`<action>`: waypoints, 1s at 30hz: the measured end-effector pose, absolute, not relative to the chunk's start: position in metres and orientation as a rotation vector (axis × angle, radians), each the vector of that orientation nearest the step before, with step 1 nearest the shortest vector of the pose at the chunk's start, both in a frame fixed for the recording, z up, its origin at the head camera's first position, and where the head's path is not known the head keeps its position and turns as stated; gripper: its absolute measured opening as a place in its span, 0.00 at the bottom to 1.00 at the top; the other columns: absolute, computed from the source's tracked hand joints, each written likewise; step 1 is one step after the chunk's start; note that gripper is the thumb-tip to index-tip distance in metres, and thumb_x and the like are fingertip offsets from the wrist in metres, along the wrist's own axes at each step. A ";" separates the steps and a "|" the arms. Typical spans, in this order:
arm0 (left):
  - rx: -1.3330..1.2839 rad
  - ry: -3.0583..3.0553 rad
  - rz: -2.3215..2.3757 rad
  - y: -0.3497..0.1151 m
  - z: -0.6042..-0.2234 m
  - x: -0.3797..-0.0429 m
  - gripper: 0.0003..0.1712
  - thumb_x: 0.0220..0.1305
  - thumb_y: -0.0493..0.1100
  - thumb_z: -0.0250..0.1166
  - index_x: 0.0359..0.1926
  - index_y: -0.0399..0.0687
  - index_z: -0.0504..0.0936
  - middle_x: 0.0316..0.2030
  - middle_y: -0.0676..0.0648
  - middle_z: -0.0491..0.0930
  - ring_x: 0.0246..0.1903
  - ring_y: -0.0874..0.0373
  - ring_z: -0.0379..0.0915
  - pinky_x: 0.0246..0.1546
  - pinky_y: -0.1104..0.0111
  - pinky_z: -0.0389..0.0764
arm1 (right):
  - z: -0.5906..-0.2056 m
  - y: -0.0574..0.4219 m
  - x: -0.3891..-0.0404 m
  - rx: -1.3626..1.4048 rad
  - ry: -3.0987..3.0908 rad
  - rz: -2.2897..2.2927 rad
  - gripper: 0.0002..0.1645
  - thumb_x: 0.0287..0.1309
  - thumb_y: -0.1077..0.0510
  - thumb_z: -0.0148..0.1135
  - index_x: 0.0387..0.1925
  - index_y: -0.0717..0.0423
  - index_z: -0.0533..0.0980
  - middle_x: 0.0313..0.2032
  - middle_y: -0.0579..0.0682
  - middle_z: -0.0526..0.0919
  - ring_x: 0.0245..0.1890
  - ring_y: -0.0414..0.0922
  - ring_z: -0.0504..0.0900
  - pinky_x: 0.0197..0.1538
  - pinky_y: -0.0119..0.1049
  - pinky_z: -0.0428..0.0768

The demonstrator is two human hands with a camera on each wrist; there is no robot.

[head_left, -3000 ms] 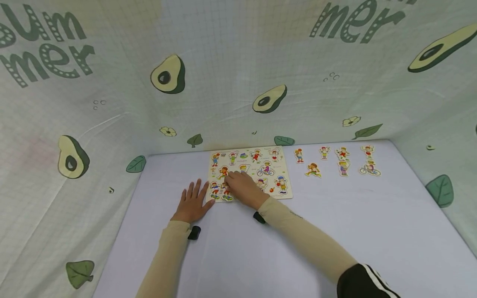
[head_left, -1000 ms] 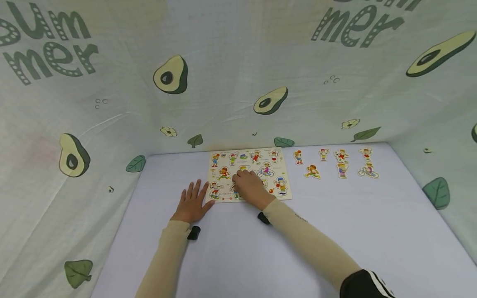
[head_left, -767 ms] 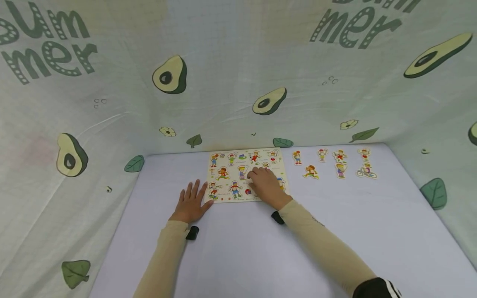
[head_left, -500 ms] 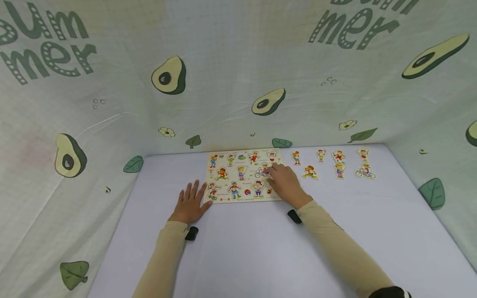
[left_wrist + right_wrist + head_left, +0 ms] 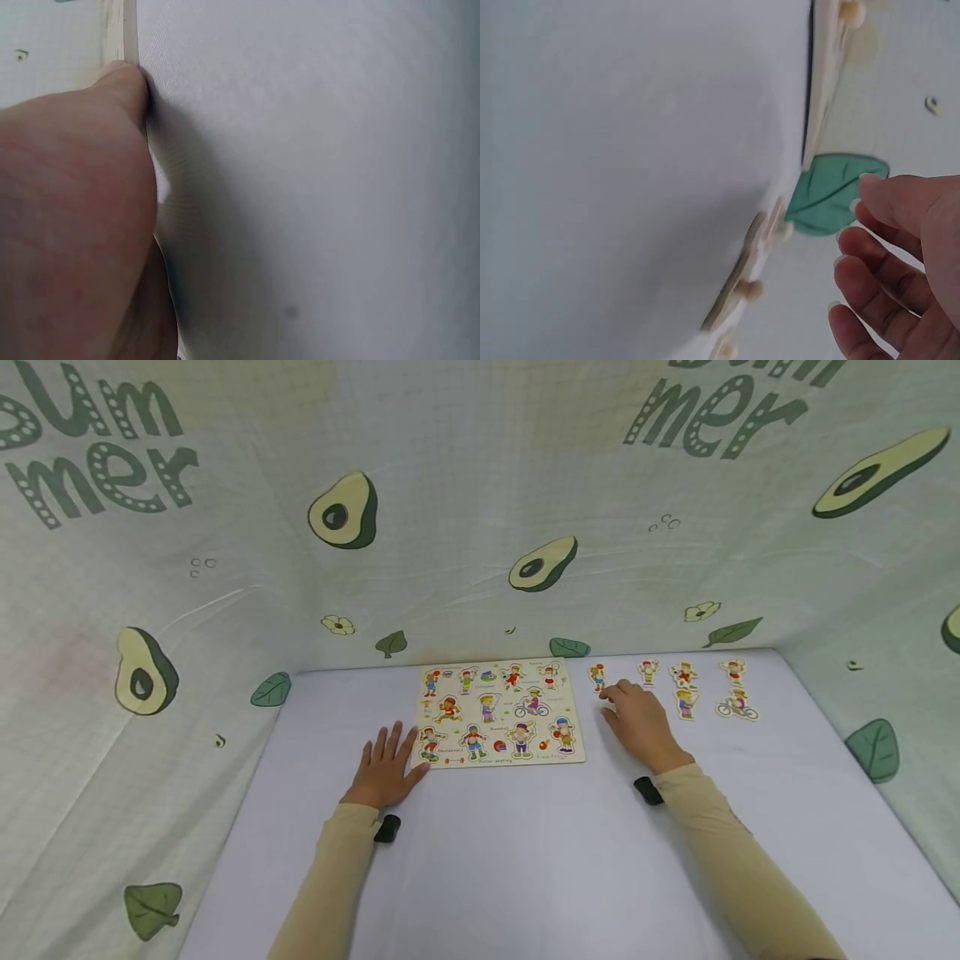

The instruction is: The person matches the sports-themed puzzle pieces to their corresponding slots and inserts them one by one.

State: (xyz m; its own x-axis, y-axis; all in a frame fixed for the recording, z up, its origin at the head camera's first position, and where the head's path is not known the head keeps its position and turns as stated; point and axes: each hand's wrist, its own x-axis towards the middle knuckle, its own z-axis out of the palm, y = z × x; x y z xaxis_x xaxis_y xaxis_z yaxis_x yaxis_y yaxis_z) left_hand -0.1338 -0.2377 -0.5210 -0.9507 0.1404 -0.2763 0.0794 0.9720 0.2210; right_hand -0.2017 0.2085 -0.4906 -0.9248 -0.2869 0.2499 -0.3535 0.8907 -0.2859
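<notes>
A cream puzzle board printed with children at sports lies toward the back of the table. My left hand rests flat beside its left edge, fingers spread; the left wrist view shows the thumb at the board's edge. My right hand is off the board's right side, over the loose knobbed pieces, its fingers loosely bent and holding nothing in the right wrist view. Just past its fingertips lies a ball-player piece. The running-child piece is hidden beneath this hand. A roller-skater piece sits in the board's bottom row.
More loose pieces lie right of the hand: a small child figure, a soccer player, a batter, a figure with raised arms and a cyclist. A printed cloth hangs behind the table.
My right hand has let go of the roller-skater piece, now in the bottom row, and moved right off the board to the loose pieces. The left hand has stayed in place.
</notes>
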 end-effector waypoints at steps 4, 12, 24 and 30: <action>0.159 2.828 0.303 -0.239 -0.522 -0.133 0.47 0.80 0.63 0.53 0.86 0.47 0.46 0.85 0.35 0.36 0.83 0.32 0.29 0.80 0.37 0.37 | -0.495 0.223 -0.204 0.481 -2.832 0.501 0.15 0.64 0.65 0.72 0.51 0.67 0.82 0.44 0.63 0.83 0.43 0.61 0.83 0.46 0.58 0.79; 0.163 2.846 0.310 -0.239 -0.523 -0.133 0.47 0.80 0.63 0.54 0.86 0.47 0.48 0.85 0.34 0.37 0.83 0.31 0.31 0.80 0.37 0.37 | -0.499 0.240 -0.208 0.438 -2.849 0.456 0.18 0.62 0.65 0.74 0.51 0.69 0.81 0.44 0.66 0.83 0.44 0.66 0.83 0.44 0.61 0.80; 0.156 2.832 0.303 -0.232 -0.510 -0.130 0.46 0.80 0.61 0.54 0.85 0.45 0.49 0.84 0.33 0.38 0.83 0.31 0.31 0.80 0.38 0.37 | -0.497 0.246 -0.214 0.404 -2.978 0.411 0.14 0.65 0.64 0.72 0.50 0.67 0.85 0.43 0.64 0.86 0.41 0.62 0.85 0.40 0.58 0.83; 0.166 2.841 0.289 -0.234 -0.515 -0.131 0.46 0.80 0.63 0.53 0.86 0.47 0.48 0.85 0.34 0.37 0.83 0.32 0.30 0.80 0.38 0.36 | -0.497 0.246 -0.216 0.406 -3.002 0.431 0.13 0.64 0.66 0.72 0.49 0.68 0.85 0.41 0.63 0.87 0.39 0.60 0.86 0.42 0.57 0.83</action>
State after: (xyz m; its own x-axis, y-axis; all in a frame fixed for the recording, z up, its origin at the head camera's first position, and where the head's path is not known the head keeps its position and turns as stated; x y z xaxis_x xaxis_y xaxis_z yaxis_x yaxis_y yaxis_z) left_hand -0.1314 -0.2341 -0.5153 -0.9541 0.1407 -0.2644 0.0847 0.9735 0.2126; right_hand -0.2160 0.2455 -0.4972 -0.9615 -0.2486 0.1172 -0.2716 0.9252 -0.2651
